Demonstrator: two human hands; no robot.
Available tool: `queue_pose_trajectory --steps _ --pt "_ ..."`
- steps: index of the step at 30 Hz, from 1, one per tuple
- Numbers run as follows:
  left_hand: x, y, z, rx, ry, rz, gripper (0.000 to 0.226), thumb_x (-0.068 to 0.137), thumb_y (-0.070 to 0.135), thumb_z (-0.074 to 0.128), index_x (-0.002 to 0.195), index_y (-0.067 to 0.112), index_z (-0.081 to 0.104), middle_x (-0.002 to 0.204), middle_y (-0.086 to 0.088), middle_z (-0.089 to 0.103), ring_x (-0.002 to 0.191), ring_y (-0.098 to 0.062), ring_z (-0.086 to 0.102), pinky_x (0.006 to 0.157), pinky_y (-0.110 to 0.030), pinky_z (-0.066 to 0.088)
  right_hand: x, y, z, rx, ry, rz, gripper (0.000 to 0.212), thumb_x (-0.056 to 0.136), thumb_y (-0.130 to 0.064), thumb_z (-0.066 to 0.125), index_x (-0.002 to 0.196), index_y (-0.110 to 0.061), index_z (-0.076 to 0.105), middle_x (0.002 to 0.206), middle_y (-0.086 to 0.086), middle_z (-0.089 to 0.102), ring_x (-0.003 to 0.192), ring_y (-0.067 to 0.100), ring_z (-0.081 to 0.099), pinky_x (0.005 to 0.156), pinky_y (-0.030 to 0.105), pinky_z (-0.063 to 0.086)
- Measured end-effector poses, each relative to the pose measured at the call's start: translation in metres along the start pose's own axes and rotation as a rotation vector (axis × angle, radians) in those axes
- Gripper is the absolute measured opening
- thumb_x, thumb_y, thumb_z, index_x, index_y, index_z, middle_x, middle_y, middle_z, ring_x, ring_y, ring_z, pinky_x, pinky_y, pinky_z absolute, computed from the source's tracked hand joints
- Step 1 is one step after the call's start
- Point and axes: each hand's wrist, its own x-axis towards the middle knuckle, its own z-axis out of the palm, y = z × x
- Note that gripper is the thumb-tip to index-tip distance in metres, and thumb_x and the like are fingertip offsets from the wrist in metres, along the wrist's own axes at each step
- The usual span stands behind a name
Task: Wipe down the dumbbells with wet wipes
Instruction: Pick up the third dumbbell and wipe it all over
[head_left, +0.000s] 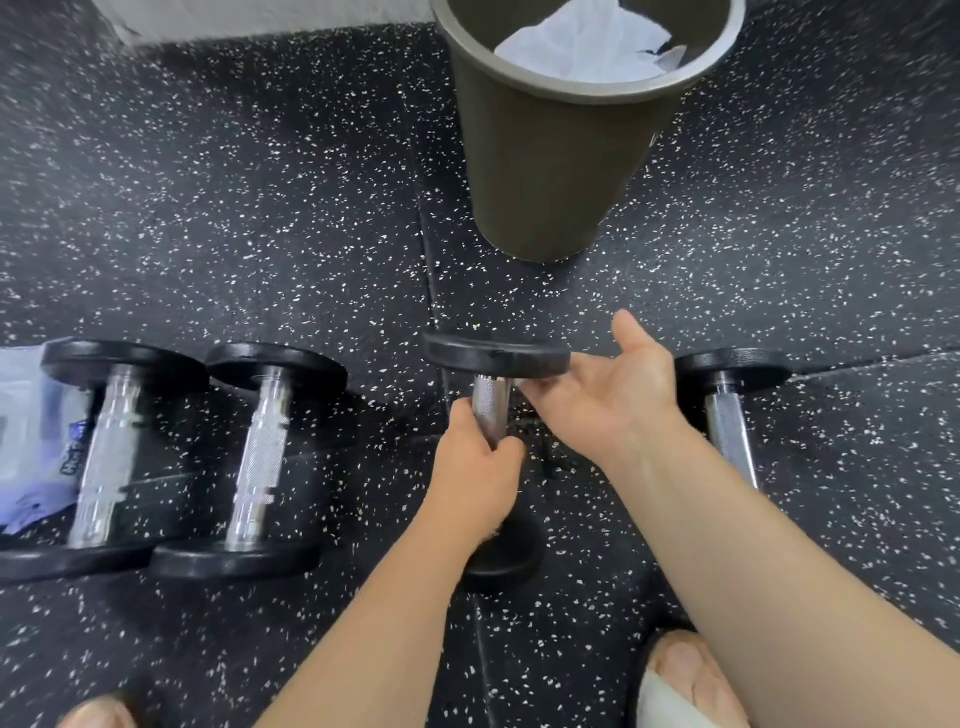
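You are crouching over a black rubber floor (260, 208) flecked with white. Your left hand (478, 467) is wrapping its fingers and thumb round the knurled steel handle of the middle dumbbell (493, 356), gripping it near the end closer to you. Your right hand (608, 389) is lying palm-up with the thumb spread, its straight fingers (545, 387) reaching under the far black head and touching it where the handle joins. A sliver of white is showing at those fingertips; you cannot tell what it is. Just right of your right wrist, another dumbbell (727, 415) is lying on the floor. Well left of your left hand, two more dumbbells (260, 457) are lying side by side, with a wet wipes pack (31, 431) beyond them. Past both hands, a bin (540, 171) is holding crumpled white sheets (587, 47).
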Motion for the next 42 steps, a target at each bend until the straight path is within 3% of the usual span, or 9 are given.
queue_pose_trajectory --steps 2,6,11,15,20,24,28,32,42 --pt "0.002 -0.001 0.000 0.001 -0.005 0.005 0.019 0.090 0.012 0.050 0.108 0.017 0.045 0.088 -0.003 0.055 0.064 -0.011 0.048 0.052 -0.021 0.037 -0.014 -0.003 -0.006 0.038 0.003 -0.014 0.068 0.098 -0.034 0.041 0.129 0.025 0.028 0.124 0.037 0.053 0.122 0.044 0.054 0.107 0.044 0.041" --pt "0.003 -0.002 -0.002 0.008 -0.007 0.011 0.015 0.091 0.011 0.051 0.104 0.015 0.045 0.082 0.000 0.052 0.062 -0.010 0.046 0.051 -0.021 0.035 -0.038 -0.001 -0.007 -0.143 0.103 -0.126 0.023 0.092 0.007 0.039 0.111 0.012 0.051 0.097 0.022 0.064 0.081 0.031 0.070 0.068 0.040 0.062" --pt "0.003 -0.006 -0.002 0.003 -0.013 0.018 0.015 0.088 0.011 0.053 0.103 0.013 0.047 0.078 -0.003 0.052 0.060 -0.013 0.046 0.053 -0.024 0.037 -0.034 0.013 -0.006 -0.267 0.202 -0.182 0.020 0.092 0.015 0.042 0.083 0.006 0.057 0.078 0.012 0.066 0.078 0.019 0.069 0.066 0.025 0.058" --pt "0.005 -0.006 -0.002 -0.020 -0.031 0.017 0.019 0.085 0.009 0.054 0.103 0.014 0.049 0.074 -0.002 0.051 0.059 -0.013 0.044 0.054 -0.024 0.036 -0.003 0.017 -0.009 -0.180 0.228 -0.154 0.024 0.090 0.019 0.038 0.099 0.008 0.058 0.091 0.012 0.063 0.099 0.023 0.067 0.062 0.025 0.059" --pt "0.005 -0.007 -0.004 -0.061 -0.038 0.022 0.017 0.085 0.007 0.053 0.098 0.018 0.051 0.070 0.001 0.049 0.056 -0.010 0.044 0.050 -0.016 0.040 0.020 0.025 -0.007 -0.239 0.218 -0.096 0.029 0.088 0.016 0.041 0.075 -0.003 0.058 0.063 0.005 0.057 0.037 0.008 0.056 0.032 0.012 0.039" --pt "0.007 -0.008 -0.005 -0.090 -0.003 0.009 0.014 0.083 0.009 0.054 0.096 0.012 0.051 0.072 0.001 0.049 0.059 -0.011 0.044 0.056 -0.023 0.038 0.014 0.023 -0.010 -0.197 0.131 -0.101 0.024 0.087 0.019 0.040 0.084 0.006 0.060 0.081 0.013 0.065 0.066 0.018 0.068 0.056 0.022 0.059" --pt "0.006 -0.005 -0.001 -0.077 -0.018 0.036 0.024 0.077 0.022 0.069 0.095 0.017 0.054 0.077 -0.002 0.057 0.065 -0.012 0.052 0.061 -0.026 0.044 -0.022 0.017 -0.018 -0.162 0.095 -0.118 0.019 0.090 0.016 0.042 0.095 0.015 0.061 0.091 0.018 0.072 0.086 0.024 0.071 0.074 0.030 0.059" --pt "0.006 0.001 0.013 -0.149 -0.115 0.042 0.037 0.071 0.027 0.083 0.100 0.018 0.062 0.090 -0.002 0.070 0.081 -0.015 0.065 0.077 -0.031 0.054 -0.055 0.006 -0.021 -0.151 0.144 -0.190 0.019 0.095 0.011 0.041 0.086 0.007 0.058 0.065 0.009 0.071 0.063 0.017 0.073 0.070 0.030 0.059" --pt "0.010 -0.004 0.031 -0.204 -0.176 -0.056 0.024 0.070 -0.010 0.064 0.067 0.010 0.053 0.051 -0.001 0.047 0.043 -0.011 0.043 0.046 -0.023 0.039 0.001 0.002 -0.039 -0.241 0.133 -0.169 0.030 0.086 0.019 0.043 0.072 -0.001 0.060 0.058 0.006 0.063 0.047 0.012 0.063 0.049 0.019 0.055"
